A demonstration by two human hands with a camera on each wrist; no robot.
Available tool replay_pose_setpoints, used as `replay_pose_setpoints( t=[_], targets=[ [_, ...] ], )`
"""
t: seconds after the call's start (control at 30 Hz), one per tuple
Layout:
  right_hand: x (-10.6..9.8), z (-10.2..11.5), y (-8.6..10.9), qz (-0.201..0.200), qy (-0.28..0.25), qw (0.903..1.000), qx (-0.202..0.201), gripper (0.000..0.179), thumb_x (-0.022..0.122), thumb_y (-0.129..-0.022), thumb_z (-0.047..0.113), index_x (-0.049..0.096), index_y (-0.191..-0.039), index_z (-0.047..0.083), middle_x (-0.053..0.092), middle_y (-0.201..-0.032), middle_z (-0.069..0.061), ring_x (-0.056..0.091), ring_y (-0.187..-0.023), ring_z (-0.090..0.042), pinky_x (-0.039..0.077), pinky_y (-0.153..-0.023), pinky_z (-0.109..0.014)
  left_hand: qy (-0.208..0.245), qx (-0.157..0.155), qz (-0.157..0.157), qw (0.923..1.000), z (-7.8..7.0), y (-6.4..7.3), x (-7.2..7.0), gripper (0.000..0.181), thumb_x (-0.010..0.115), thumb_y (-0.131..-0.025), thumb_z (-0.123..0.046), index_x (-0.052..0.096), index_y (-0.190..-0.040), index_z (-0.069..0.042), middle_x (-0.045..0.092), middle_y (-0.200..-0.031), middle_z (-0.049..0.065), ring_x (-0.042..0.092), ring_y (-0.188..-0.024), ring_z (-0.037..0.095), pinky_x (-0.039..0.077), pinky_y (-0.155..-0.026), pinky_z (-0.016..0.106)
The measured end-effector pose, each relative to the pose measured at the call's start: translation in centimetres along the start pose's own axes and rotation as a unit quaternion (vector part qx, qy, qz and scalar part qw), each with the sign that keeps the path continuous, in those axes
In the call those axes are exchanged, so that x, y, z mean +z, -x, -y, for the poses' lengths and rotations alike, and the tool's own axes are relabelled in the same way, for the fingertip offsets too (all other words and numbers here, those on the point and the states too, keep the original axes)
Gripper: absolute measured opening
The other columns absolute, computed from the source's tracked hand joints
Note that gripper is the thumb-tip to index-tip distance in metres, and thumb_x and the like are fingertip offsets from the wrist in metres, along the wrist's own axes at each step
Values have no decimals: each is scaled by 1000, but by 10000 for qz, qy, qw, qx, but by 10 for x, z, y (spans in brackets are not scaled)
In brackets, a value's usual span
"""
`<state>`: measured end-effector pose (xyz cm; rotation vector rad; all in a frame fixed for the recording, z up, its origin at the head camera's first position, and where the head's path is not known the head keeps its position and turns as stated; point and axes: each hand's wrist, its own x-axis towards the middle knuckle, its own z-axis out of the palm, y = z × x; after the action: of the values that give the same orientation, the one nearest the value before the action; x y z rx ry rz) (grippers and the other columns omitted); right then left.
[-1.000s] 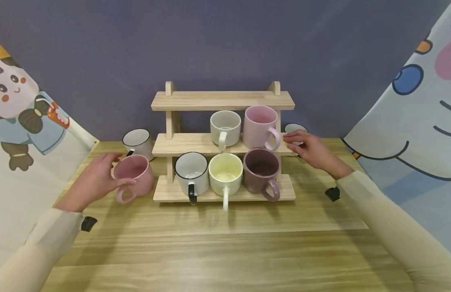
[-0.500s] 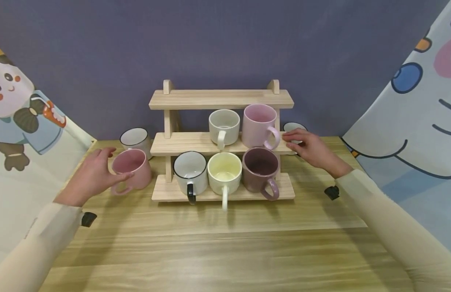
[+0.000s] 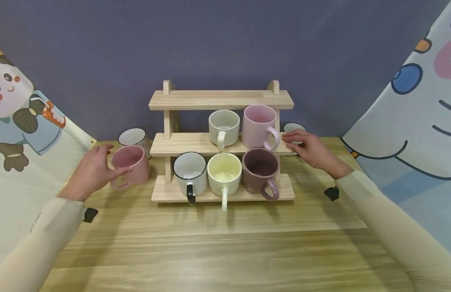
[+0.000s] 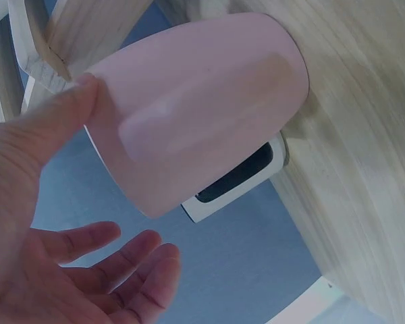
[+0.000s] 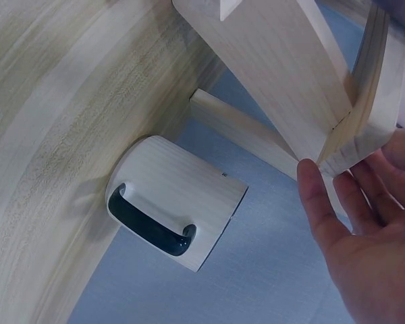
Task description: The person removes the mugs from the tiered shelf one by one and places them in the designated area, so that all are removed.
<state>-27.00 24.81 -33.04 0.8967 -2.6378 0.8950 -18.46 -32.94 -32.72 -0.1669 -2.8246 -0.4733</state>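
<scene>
A pink mug (image 3: 131, 164) stands on the table left of the wooden rack (image 3: 221, 99), handle toward the front. My left hand (image 3: 89, 170) is beside it; in the left wrist view the thumb (image 4: 81, 98) touches its rim, while the other fingers (image 4: 138, 260) lie apart from its wall, loosely bent. My right hand (image 3: 313, 151) pinches the right end of the rack's middle shelf, thumb and fingers on either side of the board; some fingertips are hidden. Below that hand, a white mug with a dark handle (image 5: 175, 202) stands on the table.
On the middle shelf are a grey-white mug (image 3: 224, 127) and a light pink mug (image 3: 259, 126). The bottom shelf bears a black-rimmed white mug (image 3: 190, 174), a yellow mug (image 3: 224, 174) and a purple mug (image 3: 261, 172). Another white mug (image 3: 134, 138) stands behind the pink one.
The pink mug has moved back and slightly left, toward the white mug behind it, and my left hand has moved back with it. My right hand stays at the shelf end.
</scene>
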Motion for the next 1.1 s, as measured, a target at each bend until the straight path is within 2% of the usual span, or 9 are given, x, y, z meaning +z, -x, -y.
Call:
replay_pose_setpoints(
  t=[0.27, 0.47, 0.7, 0.9, 1.1],
  targets=[
    [-2, 1, 1, 14, -26, 10000, 51, 26, 61, -92, 5, 64, -115, -4, 59, -119, -13, 55, -109, -30, 50, -82, -43, -14, -225, 197, 9996, 5, -6, 1, 82, 80, -76, -31, 38, -127, 17, 45, -116, 39, 42, -104, 53, 36, -86, 63],
    [-3, 2, 1, 2, -57, 10000, 73, 26, 62, -91, 3, 64, -115, -5, 58, -119, -14, 55, -109, -30, 50, -82, -43, 20, 35, 59, 10000, 2, -7, -2, 75, 78, -78, -31, 41, -126, 13, 45, -117, 36, 41, -105, 52, 35, -86, 63],
    [-4, 2, 2, 21, -24, 10000, 27, 25, 62, -91, 4, 64, -115, -5, 58, -119, -14, 55, -109, -31, 49, -84, -45, -29, 143, -128, 9998, -22, -14, -13, 62, 68, -87, -28, 43, -124, 15, 45, -114, 33, 39, -104, 49, 35, -84, 63],
    [-4, 2, 2, 57, -31, 9999, 111, 26, 62, -91, 5, 63, -116, -4, 58, -120, -15, 55, -107, -31, 48, -84, -47, 234, 459, -24, 9987, -50, -23, -24, 63, 63, -89, -34, 44, -126, 14, 45, -119, 32, 37, -111, 49, 30, -91, 60],
    [-3, 1, 1, 65, 8, 10000, 58, 27, 62, -92, 7, 63, -116, -4, 58, -120, -14, 56, -106, -31, 47, -84, -47, 417, 584, -12, 9974, -69, -31, -24, 54, 58, -89, -27, 47, -125, 12, 48, -119, 29, 38, -113, 47, 30, -92, 58]
  ],
)
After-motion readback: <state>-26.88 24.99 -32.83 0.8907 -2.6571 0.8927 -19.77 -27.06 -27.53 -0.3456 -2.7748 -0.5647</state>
